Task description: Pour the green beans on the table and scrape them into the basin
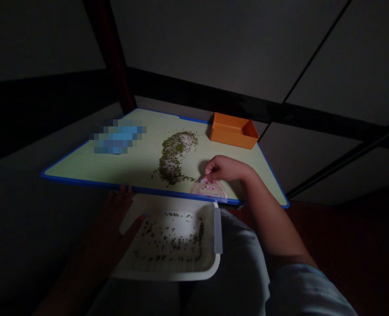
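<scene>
My right hand [225, 169] has its fingers closed at the top of a clear protractor [214, 189] with pink markings. The protractor lies over the near edge of a pale green board [141, 169] with a blue rim. Left of it spreads a curved heap of small green beans [172, 151], with paler patches among them. In deep shadow, my left hand [120, 219] grips the left side of a white plastic bin [168, 275], thumb over its inside and fingers outside near the board's edge. Scattered beans lie in the bin, just below the board.
An orange open box [232, 131] stands at the board's far right corner. A blurred blue item [120, 138] lies on the board's left. Behind are pale panels and a dark red post [115, 57]. My legs [243, 254] are under the bin and board.
</scene>
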`<action>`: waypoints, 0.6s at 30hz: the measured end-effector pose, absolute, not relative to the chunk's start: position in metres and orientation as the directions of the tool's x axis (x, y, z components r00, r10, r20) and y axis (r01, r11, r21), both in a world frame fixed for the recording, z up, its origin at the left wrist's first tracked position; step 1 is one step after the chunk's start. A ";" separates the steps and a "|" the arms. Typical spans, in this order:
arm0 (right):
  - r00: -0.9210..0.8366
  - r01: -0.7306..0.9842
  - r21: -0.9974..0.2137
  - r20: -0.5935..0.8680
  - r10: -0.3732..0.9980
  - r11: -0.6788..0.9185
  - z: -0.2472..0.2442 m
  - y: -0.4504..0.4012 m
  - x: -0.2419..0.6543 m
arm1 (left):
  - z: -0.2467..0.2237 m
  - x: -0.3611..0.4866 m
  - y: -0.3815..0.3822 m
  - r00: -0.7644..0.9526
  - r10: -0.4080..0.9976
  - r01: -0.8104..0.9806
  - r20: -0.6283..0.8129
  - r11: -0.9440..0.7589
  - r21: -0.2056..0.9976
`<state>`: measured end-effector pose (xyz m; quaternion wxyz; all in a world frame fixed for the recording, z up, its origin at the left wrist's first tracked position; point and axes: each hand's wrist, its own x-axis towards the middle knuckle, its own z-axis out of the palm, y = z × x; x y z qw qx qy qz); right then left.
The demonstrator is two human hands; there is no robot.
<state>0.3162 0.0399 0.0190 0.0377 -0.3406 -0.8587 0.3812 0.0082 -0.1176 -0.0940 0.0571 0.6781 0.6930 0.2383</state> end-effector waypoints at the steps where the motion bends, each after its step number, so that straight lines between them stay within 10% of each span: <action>1: -0.758 0.563 -0.674 -0.192 0.623 0.478 0.019 0.040 0.317 | -0.094 0.008 -0.118 -0.070 0.967 0.914 0.243 -0.035 0.404; 18: -0.586 0.719 -0.545 -0.141 0.798 0.432 0.031 0.046 0.336 | -0.097 0.007 -0.116 -0.054 0.959 0.917 0.280 -0.063 0.393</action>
